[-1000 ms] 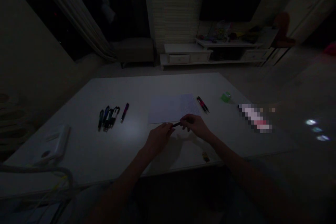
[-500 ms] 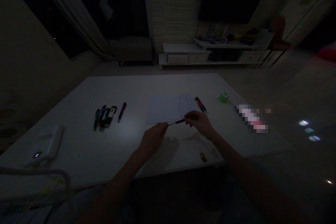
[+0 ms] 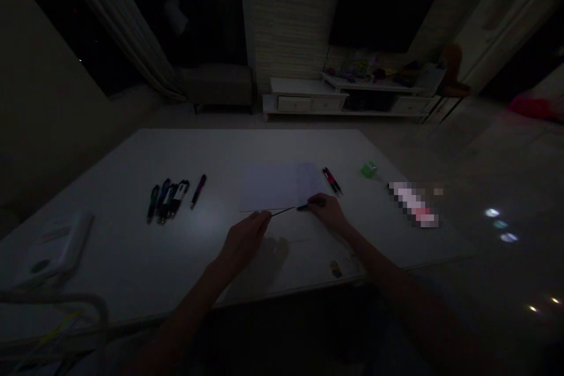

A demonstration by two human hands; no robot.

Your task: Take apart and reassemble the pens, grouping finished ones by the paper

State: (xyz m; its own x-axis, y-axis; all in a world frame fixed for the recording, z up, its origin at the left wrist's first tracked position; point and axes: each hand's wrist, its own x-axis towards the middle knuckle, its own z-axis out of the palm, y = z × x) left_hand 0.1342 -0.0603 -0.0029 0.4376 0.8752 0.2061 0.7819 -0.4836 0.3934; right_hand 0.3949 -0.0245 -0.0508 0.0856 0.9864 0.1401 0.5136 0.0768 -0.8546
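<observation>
Pinched in the fingers of my left hand (image 3: 247, 236) is a thin dark pen refill (image 3: 282, 211), its free end pointing right. My right hand (image 3: 328, 212) is closed on a dark pen barrel (image 3: 304, 207), whose tip shows left of the fingers. A small gap separates refill and barrel. Both hands are just in front of a sheet of paper (image 3: 268, 185), which has lines of writing on its right part. Two pens (image 3: 332, 181) with red and black bodies lie right of the paper.
On the white table (image 3: 211, 270) several pens (image 3: 166, 202) are grouped at left, a purple pen (image 3: 198, 191) beside them. A white box-like device (image 3: 55, 247) stands near the left edge. At right are a green object (image 3: 369, 170) and a blurred-out item (image 3: 412, 204); a small sticker (image 3: 335, 269) lies in front.
My left hand has moved left, away from my right hand. The refill, first partly inside the barrel, has come out of it. The view has shifted slightly.
</observation>
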